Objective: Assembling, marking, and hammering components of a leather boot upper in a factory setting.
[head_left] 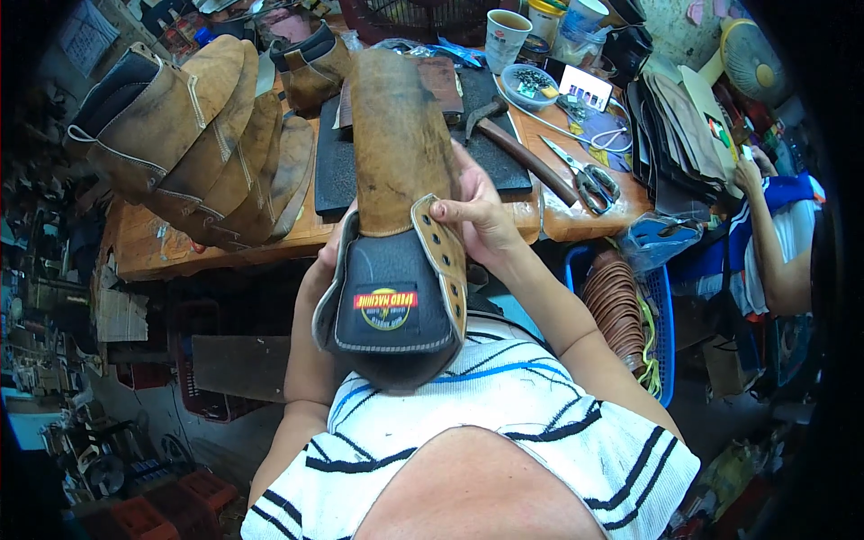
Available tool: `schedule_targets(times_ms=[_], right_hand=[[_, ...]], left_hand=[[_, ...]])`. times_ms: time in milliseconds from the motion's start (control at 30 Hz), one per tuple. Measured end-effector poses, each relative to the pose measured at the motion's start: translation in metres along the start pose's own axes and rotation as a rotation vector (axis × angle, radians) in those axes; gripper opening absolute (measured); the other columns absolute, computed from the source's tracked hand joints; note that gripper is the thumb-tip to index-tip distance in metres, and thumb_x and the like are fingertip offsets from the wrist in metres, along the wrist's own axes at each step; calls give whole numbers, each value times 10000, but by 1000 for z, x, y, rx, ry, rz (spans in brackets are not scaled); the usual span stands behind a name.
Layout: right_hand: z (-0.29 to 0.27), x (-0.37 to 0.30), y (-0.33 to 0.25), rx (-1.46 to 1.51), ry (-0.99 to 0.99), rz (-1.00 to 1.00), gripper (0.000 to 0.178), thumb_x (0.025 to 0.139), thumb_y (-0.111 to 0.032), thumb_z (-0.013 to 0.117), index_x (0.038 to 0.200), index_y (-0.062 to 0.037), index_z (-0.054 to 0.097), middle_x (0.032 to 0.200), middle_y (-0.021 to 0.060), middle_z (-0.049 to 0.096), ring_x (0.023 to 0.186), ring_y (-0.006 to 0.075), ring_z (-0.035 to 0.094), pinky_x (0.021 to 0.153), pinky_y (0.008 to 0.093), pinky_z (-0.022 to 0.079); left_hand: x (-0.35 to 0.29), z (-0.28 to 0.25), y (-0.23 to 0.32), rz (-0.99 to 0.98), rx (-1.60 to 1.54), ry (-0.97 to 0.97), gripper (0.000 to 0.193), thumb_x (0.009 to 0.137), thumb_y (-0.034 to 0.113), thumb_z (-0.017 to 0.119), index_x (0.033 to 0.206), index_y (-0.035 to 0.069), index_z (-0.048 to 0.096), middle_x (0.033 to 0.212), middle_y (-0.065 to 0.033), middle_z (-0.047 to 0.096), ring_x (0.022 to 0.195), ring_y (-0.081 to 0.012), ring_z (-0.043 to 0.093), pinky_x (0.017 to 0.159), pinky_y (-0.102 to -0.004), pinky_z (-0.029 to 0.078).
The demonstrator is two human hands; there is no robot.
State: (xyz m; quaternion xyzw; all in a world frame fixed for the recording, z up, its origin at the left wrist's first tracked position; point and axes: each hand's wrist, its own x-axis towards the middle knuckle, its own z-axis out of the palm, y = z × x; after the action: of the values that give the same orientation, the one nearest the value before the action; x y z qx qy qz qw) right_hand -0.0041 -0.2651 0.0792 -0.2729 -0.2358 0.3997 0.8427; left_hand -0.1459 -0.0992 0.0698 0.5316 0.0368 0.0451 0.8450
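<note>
Both hands grip the unfinished tan suede boot upper with black padded tongue at centre, raised for inspection: the right hand pinches its eyelet flap at three o'clock; the left hand, mostly hidden, supports at nine. A wooden-handled hammer lies at one o'clock.

Hammer, scissors, cup

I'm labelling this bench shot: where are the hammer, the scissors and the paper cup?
hammer (526, 160), head view, middle of its wooden handle.
scissors (594, 184), head view, on the dark handle loops.
paper cup (506, 40), head view, on its side wall.
</note>
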Motion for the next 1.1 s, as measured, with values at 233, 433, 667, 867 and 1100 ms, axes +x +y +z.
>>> schedule_targets(times_ms=[233, 433, 667, 867, 1100], right_hand=[[-32, 13, 12, -415, 203, -254, 1018, 663, 135, 842, 1526, -28, 326, 1381, 170, 571, 1239, 231, 587, 1050, 369, 498], [-56, 43, 32, -1163, 285, -523, 882, 705, 1, 858, 1477, -32, 432, 1237, 208, 666, 1176, 274, 645, 961, 372, 528], [-30, 25, 40, -1956, 364, -485, 585, 827, -259, 766, 1360, -96, 588, 1496, 199, 417, 1182, 382, 537, 877, 442, 476], [14, 2, 0, -1704, -63, -728, 556, 785, -338, 808, 1266, -104, 653, 1355, 154, 589, 1209, 333, 575, 981, 461, 420], [51, -5, 33, -2027, -426, -545, 790, 780, -530, 762, 1264, 71, 597, 1295, 235, 606, 1246, 352, 568, 1111, 534, 347]], left_hand=[[31, -29, 4, 226, 144, 261, 1102, 649, 184, 964, 1504, -12, 298, 1313, -185, 577, 1131, -227, 638, 954, -358, 550], [64, -74, -16, 411, 820, 633, 1004, 614, 255, 984, 1396, -45, 431, 1094, -222, 665, 1042, -232, 679, 867, -338, 570], [70, -95, -11, 379, 1188, 788, 928, 602, 438, 961, 1272, -65, 561, 1121, -269, 688, 1026, -324, 696, 905, -406, 538], [77, -109, -13, 335, 1126, 800, 859, 613, 466, 941, 1230, -31, 609, 1052, -239, 715, 990, -301, 708, 867, -399, 544], [82, -110, -17, 359, 1197, 817, 786, 614, 497, 923, 1166, 7, 654, 1038, -219, 725, 955, -339, 718, 821, -413, 550]])
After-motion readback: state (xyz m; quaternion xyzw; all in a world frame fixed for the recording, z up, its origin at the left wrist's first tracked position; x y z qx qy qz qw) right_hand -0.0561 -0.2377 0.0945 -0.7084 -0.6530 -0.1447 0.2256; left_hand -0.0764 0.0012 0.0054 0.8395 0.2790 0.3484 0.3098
